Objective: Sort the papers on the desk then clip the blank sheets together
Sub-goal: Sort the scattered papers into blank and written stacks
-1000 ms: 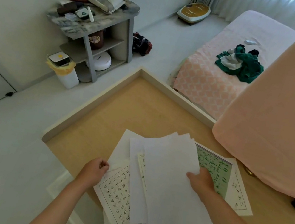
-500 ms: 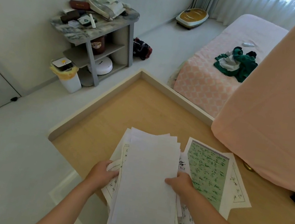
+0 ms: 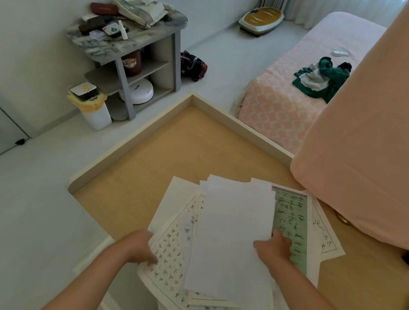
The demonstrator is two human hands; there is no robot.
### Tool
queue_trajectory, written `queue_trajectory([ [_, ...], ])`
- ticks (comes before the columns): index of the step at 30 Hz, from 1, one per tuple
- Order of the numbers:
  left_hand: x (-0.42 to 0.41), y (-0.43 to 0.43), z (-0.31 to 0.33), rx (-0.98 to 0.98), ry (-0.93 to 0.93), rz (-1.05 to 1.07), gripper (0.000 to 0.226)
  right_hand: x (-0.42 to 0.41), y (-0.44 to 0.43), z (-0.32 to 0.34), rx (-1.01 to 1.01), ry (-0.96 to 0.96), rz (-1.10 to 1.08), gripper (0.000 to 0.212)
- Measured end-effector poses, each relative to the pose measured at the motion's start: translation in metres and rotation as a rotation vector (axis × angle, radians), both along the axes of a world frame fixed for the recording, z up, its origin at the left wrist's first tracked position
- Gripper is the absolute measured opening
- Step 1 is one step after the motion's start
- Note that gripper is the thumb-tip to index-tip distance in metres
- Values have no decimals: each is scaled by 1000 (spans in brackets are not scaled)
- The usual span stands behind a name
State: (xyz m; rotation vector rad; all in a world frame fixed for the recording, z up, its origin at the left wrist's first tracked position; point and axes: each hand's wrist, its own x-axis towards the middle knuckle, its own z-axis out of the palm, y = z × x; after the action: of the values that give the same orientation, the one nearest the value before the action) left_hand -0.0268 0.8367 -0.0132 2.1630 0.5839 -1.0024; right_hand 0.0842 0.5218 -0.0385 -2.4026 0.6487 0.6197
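a white bin (image 3: 95,115) with a yellow liner stands on the floor beside a grey shelf unit (image 3: 132,60); a flat white and dark thing lies across its mouth, and what is inside cannot be told. in the shelf unit, a dark red jar (image 3: 131,63) sits in the middle compartment and a round white disc (image 3: 139,91) in the lower one, with loose clutter on its top. the papers (image 3: 175,281) lie in a loose fanned pile at the near edge of the wooden table (image 3: 171,149), some hanging over that edge. the blank sheets (image 3: 231,241) are on top of the pile, their long axis running from the person towards the far rim, tipped slightly left. to the right a green printed sheet (image 3: 292,222) peeks out, pointing the same way; to the left a gridded sheet (image 3: 170,255) with handwritten characters is angled further left. the left hand (image 3: 139,248) has its grip clenched on the left edge of the papers, fingers curled round it. the right hand (image 3: 273,247) pinches the right edge of the blank sheets, thumb on top, one finger lying over the green printed sheet.
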Motion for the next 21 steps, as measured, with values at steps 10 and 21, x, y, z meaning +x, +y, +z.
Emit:
queue_trajectory([
  [10,6,-36,-11,-46,-261,376,48,-15,14,-3,390,39,-84,40],
  [21,18,-35,9,-245,-109,335,23,-11,-19,4,323,32,-201,54],
])
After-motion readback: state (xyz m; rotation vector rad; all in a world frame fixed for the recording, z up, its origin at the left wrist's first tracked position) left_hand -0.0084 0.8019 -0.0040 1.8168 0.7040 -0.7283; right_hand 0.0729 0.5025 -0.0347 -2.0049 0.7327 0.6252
